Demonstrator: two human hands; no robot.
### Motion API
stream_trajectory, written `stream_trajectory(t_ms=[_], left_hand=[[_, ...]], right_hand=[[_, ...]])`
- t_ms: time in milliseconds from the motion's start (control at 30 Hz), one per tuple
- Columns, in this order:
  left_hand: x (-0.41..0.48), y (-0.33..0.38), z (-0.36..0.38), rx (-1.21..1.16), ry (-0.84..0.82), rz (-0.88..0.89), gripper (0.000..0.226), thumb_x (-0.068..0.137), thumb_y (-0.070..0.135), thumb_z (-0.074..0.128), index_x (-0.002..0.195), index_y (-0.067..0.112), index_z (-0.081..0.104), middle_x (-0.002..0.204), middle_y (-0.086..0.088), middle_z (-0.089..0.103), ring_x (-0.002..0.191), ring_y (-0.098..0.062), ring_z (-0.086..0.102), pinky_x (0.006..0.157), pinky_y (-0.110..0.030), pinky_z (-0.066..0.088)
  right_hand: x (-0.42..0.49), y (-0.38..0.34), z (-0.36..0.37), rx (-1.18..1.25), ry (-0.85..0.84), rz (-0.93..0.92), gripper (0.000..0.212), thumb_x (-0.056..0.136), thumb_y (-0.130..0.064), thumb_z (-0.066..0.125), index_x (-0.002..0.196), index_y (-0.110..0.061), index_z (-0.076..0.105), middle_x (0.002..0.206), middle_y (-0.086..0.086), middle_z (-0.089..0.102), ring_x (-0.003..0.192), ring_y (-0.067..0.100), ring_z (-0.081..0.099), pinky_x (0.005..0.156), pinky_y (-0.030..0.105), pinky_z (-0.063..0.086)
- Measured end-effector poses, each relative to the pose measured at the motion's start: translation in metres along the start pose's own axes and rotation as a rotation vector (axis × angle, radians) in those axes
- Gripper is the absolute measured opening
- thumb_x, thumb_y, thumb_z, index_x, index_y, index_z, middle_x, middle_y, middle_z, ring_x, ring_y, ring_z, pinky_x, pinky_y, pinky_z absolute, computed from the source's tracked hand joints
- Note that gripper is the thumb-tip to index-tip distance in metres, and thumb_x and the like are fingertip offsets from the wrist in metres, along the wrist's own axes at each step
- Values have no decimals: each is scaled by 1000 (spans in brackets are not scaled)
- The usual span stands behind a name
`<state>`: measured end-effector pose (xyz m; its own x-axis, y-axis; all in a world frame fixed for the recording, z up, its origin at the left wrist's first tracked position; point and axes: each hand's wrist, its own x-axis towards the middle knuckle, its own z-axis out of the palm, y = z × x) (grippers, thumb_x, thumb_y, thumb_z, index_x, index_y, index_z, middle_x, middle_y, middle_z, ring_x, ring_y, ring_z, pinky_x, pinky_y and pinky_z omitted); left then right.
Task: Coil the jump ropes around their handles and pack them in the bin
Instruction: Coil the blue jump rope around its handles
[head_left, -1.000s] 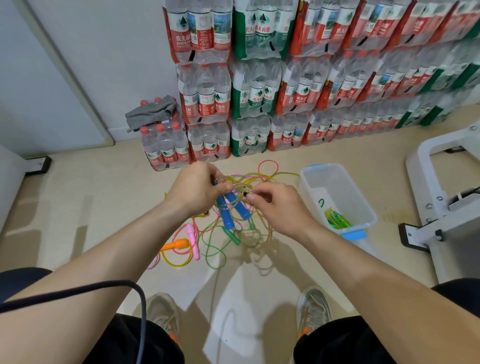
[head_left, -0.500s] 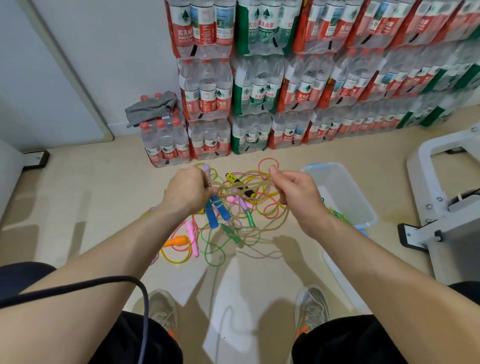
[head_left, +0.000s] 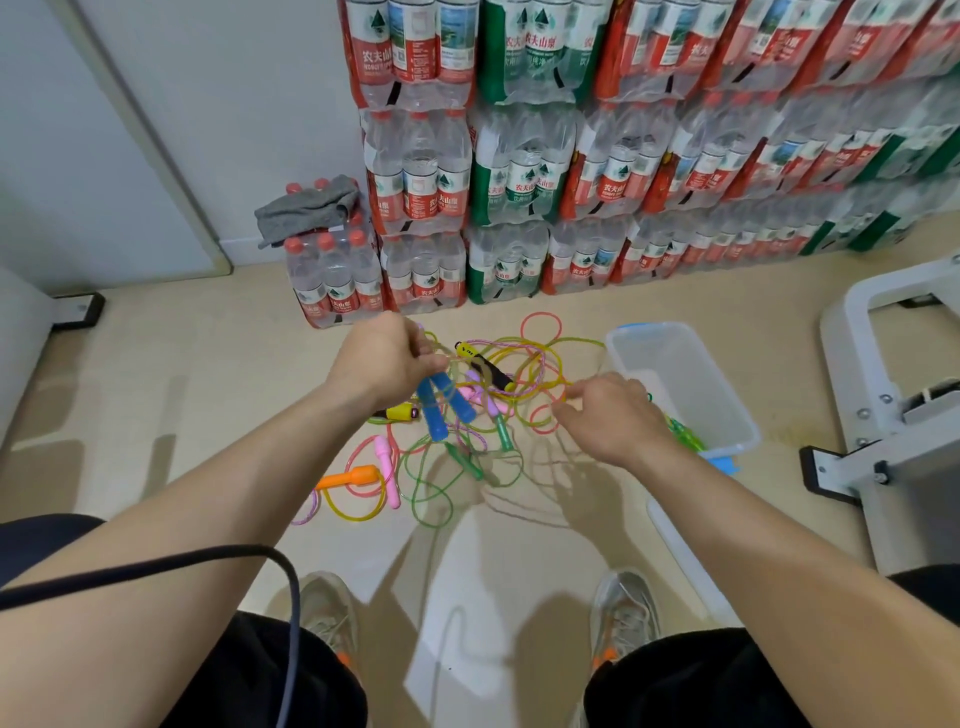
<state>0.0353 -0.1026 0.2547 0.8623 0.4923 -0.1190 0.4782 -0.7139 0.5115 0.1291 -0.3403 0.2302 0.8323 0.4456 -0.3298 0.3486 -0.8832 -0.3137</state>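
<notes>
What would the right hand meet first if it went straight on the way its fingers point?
Likely the tangled rope loops just beyond the right hand, then the yellow-and-black handle; depth is unclear.

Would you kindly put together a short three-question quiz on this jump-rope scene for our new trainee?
1. True or false: the left hand grips the pair of blue handles.
2. Which of these lies inside the bin? A) a pink handle B) a green rope C) a grey cloth
3. Fill in the blank: the orange handle lies on the ___.

Key: 1 true; 2 B; 3 floor.
</notes>
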Motion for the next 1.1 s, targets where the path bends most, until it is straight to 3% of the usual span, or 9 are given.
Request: stream_trajectory(t_ms=[33,100,167,233,300,500,667,800,1100], left_hand=[[-2,6,-2,-26,-20,32,26,84,37,79,71,18,66,67,2,64,65,-18,59,56,-29,38],[-6,16,-5,-73,-69,90,27,83,38,80,69,21,63,70,0,68,65,-20,63,55,-30,45],[-10,23,-6,-118,-103,134,24,83,36,80,72,20,66,75,-6,72,67,-24,68,60,-35,53],[-14,26,-6,-207,-135,158,20,84,31,80,78,16,69,80,-10,73,68,-28,70,63,-42,59],[-16,26,-7,-312,-174,149,17,85,25,80,82,11,70,83,-15,71,67,-33,70,65,-49,60],[-23,30,-11,-592,-240,26,14,88,12,74,93,-1,70,74,-15,58,51,-14,55,52,-22,54],[-26,32,-6,-652,-275,-28,19,93,13,69,98,-6,67,74,-15,63,48,-13,58,53,-24,56],[-28,35,2,-664,-265,-42,16,94,16,69,89,1,65,65,-12,65,47,-16,59,51,-27,52],[-35,44,17,-689,-205,-50,23,93,11,70,97,-10,63,72,-19,66,51,-10,65,50,-21,54]], right_hand=[[-1,-3,0,1,10,-49,33,97,-33,52,126,-26,65,130,10,55,129,37,44,106,43,40],[-3,-12,-4,208,51,-210,50,90,-24,57,140,-26,56,143,2,49,136,26,39,113,37,32],[-5,-22,-7,466,32,-313,45,82,-28,59,127,-29,66,133,-5,58,126,14,47,107,34,38],[-8,-30,-8,675,-57,-324,17,85,-26,61,98,-29,73,103,1,69,98,9,59,88,34,46],[-12,-34,-9,799,-87,-353,8,92,-22,65,85,-20,69,77,8,64,72,12,57,71,32,45],[-5,-24,-8,680,-162,-411,32,72,-34,87,91,-22,65,82,-9,54,74,5,49,75,32,46],[-7,-26,-8,708,-131,-453,22,78,-30,82,94,-20,70,88,2,58,77,10,53,75,34,43],[-11,-28,-8,764,-194,-425,19,89,-20,74,108,-21,72,82,-18,61,68,-2,55,69,19,41],[-13,-26,-6,682,-173,-362,15,87,-32,73,97,-22,74,78,-10,66,70,2,60,70,27,46]])
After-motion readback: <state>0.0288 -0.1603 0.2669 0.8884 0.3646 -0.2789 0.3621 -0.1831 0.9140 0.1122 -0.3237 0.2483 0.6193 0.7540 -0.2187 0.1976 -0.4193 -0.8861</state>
